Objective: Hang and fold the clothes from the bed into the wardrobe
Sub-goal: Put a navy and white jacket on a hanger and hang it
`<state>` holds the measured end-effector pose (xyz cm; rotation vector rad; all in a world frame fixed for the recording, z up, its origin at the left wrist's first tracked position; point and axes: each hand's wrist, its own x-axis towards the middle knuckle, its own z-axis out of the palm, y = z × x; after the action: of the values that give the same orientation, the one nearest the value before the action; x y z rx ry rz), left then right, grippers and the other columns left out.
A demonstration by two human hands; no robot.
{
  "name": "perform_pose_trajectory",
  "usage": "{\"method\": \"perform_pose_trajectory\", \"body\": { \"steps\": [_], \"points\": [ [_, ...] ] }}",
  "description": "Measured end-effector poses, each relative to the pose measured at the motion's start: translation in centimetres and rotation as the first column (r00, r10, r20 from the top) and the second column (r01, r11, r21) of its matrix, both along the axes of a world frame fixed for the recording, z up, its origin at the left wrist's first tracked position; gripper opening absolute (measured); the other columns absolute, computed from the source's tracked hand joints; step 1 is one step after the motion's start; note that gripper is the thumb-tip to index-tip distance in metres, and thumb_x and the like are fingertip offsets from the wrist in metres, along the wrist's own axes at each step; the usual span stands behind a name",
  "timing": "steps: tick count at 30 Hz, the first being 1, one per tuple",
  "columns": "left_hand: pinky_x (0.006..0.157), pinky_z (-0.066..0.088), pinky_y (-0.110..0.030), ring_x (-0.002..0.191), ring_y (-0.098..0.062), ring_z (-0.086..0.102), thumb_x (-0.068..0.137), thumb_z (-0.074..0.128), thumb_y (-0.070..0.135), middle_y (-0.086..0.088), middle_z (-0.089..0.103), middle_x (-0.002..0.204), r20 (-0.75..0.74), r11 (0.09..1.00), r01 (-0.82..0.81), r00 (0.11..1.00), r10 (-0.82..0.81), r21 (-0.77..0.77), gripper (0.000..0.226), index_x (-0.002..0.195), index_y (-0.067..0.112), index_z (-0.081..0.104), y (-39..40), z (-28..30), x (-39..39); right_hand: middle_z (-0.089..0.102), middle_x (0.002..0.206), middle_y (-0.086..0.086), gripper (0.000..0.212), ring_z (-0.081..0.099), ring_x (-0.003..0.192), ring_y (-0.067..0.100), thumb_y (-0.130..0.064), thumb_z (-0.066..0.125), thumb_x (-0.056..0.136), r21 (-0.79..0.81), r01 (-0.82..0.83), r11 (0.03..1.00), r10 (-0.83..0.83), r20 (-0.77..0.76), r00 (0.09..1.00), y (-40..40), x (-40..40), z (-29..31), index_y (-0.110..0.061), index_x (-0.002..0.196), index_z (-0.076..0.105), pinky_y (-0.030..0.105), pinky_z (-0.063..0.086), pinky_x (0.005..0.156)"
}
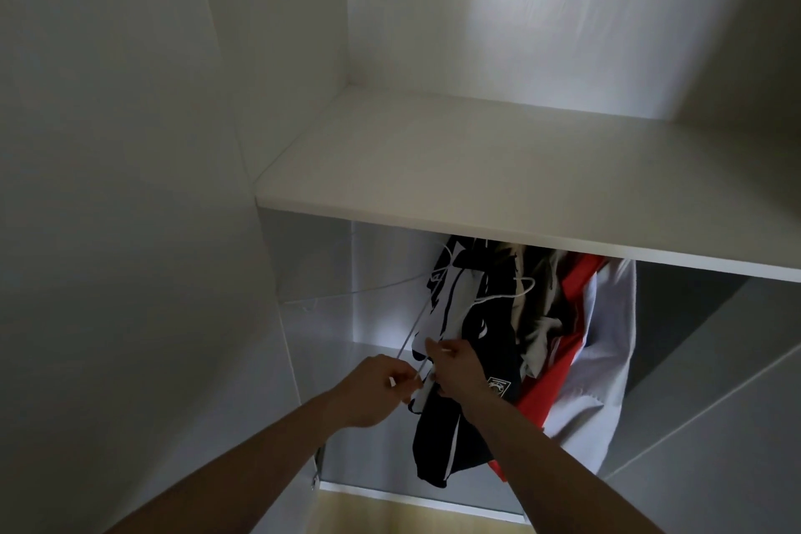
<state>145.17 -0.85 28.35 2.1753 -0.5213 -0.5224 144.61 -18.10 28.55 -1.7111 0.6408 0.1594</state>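
Note:
Inside the white wardrobe, under its shelf, several garments hang together. At the front is a black garment with white stripes on a white hanger. Behind it are a dark top, a red garment and a white garment. My left hand pinches the thin white end of the hanger. My right hand grips the black garment's white-trimmed edge right beside it. The rail is hidden by the shelf.
The wardrobe's left side panel stands close on my left, with a hinge low down. A grey door or panel angles in at the right. A strip of wooden floor shows below the wardrobe's bottom edge.

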Motion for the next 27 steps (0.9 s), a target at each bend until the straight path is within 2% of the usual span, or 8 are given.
{"method": "perform_pose_trajectory", "body": {
  "steps": [4, 6, 9, 11, 15, 17, 22, 27],
  "points": [
    [0.068, 0.048, -0.010, 0.077, 0.007, 0.065, 0.102, 0.057, 0.042, 0.022, 0.071, 0.088, 0.016, 0.995, 0.086, 0.996, -0.087, 0.048, 0.025, 0.109, 0.029, 0.077, 0.5, 0.7, 1.1, 0.073, 0.074, 0.001, 0.016, 0.061, 0.051, 0.007, -0.017, 0.054, 0.104, 0.079, -0.067, 0.995, 0.062, 0.061, 0.996, 0.2, 0.6, 0.4, -0.004, 0.102, 0.064, 0.019, 0.040, 0.043],
    [0.079, 0.053, -0.023, 0.084, 0.000, 0.064, 0.096, 0.067, 0.040, 0.017, 0.069, 0.097, 0.177, 0.999, -0.033, 0.983, 0.036, -0.019, 0.018, 0.103, 0.026, 0.076, 1.3, 1.6, 2.7, 0.069, 0.062, 0.001, 0.015, 0.056, 0.045, 0.008, -0.012, 0.052, 0.105, 0.094, -0.021, 0.995, 0.011, 0.101, 0.995, 0.2, 0.9, 0.6, -0.003, 0.098, 0.062, 0.021, 0.039, 0.041],
    [0.094, 0.045, -0.038, 0.109, -0.020, 0.055, 0.084, 0.081, 0.023, -0.003, 0.060, 0.122, 0.623, 0.945, -0.299, 0.716, 0.315, -0.135, 0.028, 0.110, 0.018, 0.071, 2.4, 2.8, 6.2, 0.059, 0.056, 0.003, 0.018, 0.048, 0.039, 0.008, -0.008, 0.050, 0.104, 0.159, 0.085, 0.984, -0.106, 0.127, 0.986, -0.2, 1.2, 0.8, -0.006, 0.090, 0.061, 0.021, 0.037, 0.040],
    [0.104, 0.039, -0.047, 0.129, -0.032, 0.043, 0.077, 0.081, 0.019, -0.013, 0.048, 0.143, 0.694, 0.894, -0.437, 0.614, 0.376, -0.098, 0.055, 0.129, 0.013, 0.063, 3.0, 3.7, 8.7, 0.053, 0.056, 0.000, 0.022, 0.044, 0.040, 0.008, -0.007, 0.048, 0.103, 0.169, 0.146, 0.975, -0.171, 0.143, 0.975, -0.6, 1.3, 1.0, -0.011, 0.088, 0.062, 0.023, 0.036, 0.041],
    [0.122, 0.022, -0.051, 0.151, -0.037, 0.021, 0.084, 0.072, 0.031, -0.017, 0.019, 0.166, 0.561, 0.821, -0.539, 0.745, 0.361, 0.188, 0.092, 0.159, 0.008, 0.024, 3.5, 4.1, 12.8, 0.045, 0.050, -0.003, 0.024, 0.040, 0.037, 0.008, -0.008, 0.047, 0.102, 0.175, 0.223, 0.959, -0.251, 0.156, 0.955, -1.5, 0.7, 0.8, -0.012, 0.085, 0.064, 0.023, 0.033, 0.040],
    [0.122, 0.023, -0.046, 0.149, -0.038, 0.027, 0.091, 0.064, 0.038, -0.019, 0.024, 0.164, 0.479, 0.759, -0.549, 0.801, 0.358, 0.350, 0.094, 0.162, 0.006, 0.011, 3.8, 3.9, 14.1, 0.044, 0.048, -0.003, 0.024, 0.039, 0.035, 0.007, -0.008, 0.046, 0.103, 0.178, 0.245, 0.953, -0.273, 0.154, 0.950, -2.2, -0.1, 0.7, -0.008, 0.090, 0.066, 0.021, 0.031, 0.037],
    [0.087, 0.046, -0.035, 0.114, -0.035, 0.064, 0.105, 0.044, 0.034, -0.015, 0.068, 0.126, 0.519, 0.762, -0.573, 0.769, 0.373, 0.301, 0.034, 0.126, 0.015, 0.063, 4.4, 5.0, 16.0, 0.042, 0.049, -0.003, 0.026, 0.034, 0.038, 0.008, -0.005, 0.042, 0.104, 0.223, 0.294, 0.930, -0.332, 0.158, 0.930, -3.2, -0.6, 0.7, -0.006, 0.097, 0.067, 0.018, 0.029, 0.039],
    [0.090, 0.051, -0.037, 0.112, -0.035, 0.066, 0.106, 0.039, 0.038, -0.015, 0.070, 0.122, 0.529, 0.788, -0.566, 0.758, 0.382, 0.242, 0.041, 0.117, 0.016, 0.072, 3.0, 7.3, 16.5, 0.050, 0.053, -0.003, 0.027, 0.044, 0.040, 0.006, -0.002, 0.048, 0.101, 0.210, 0.243, 0.947, -0.276, 0.142, 0.951, -2.2, 1.4, 2.0, -0.015, 0.087, 0.067, 0.020, 0.037, 0.040]
  ]
}}
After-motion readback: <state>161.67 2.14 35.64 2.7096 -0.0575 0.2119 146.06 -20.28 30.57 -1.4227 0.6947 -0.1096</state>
